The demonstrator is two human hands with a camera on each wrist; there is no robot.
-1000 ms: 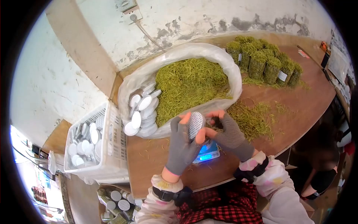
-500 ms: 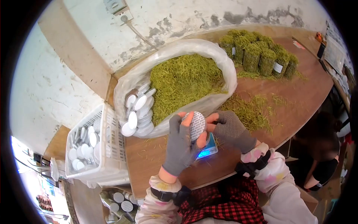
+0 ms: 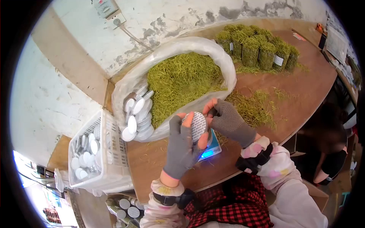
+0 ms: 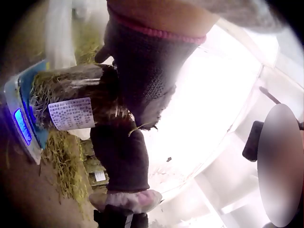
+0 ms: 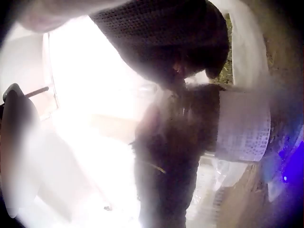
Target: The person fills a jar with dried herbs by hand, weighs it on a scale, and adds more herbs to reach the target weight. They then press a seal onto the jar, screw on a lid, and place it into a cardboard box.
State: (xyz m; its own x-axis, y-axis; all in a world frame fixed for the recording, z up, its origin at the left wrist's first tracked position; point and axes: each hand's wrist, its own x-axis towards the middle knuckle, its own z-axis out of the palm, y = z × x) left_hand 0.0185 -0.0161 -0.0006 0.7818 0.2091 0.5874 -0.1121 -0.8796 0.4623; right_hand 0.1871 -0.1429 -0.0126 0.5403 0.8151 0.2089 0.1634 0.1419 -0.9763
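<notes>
A clear jar (image 4: 76, 90) packed with dried green strands and bearing a white printed label (image 4: 72, 114) stands on a small blue scale (image 3: 211, 147) with a lit display. Its round, grey-white printed lid (image 3: 198, 127) tilts up in the head view. My left hand (image 3: 181, 146), in a grey fingerless glove, grips the lid end, fingers over the far edge and thumb at the near edge. Against the lid's right edge, my right hand (image 3: 228, 119) curls its thumb and fingers, also gloved. The hands hide much of the jar's top.
A large plastic bag (image 3: 228, 76) of green strands (image 3: 186, 78) lies open, with lids (image 3: 131, 124) piled at its left. Filled open jars (image 3: 251, 53) stand back right amid loose strands (image 3: 253, 110). A white crate (image 3: 118, 152) holds more lids. Another person (image 3: 329, 163) is at right.
The head view has shifted, moving the surroundings left and up. My right fingers have lifted higher beside the lid's edge; my left hand keeps its grip.
</notes>
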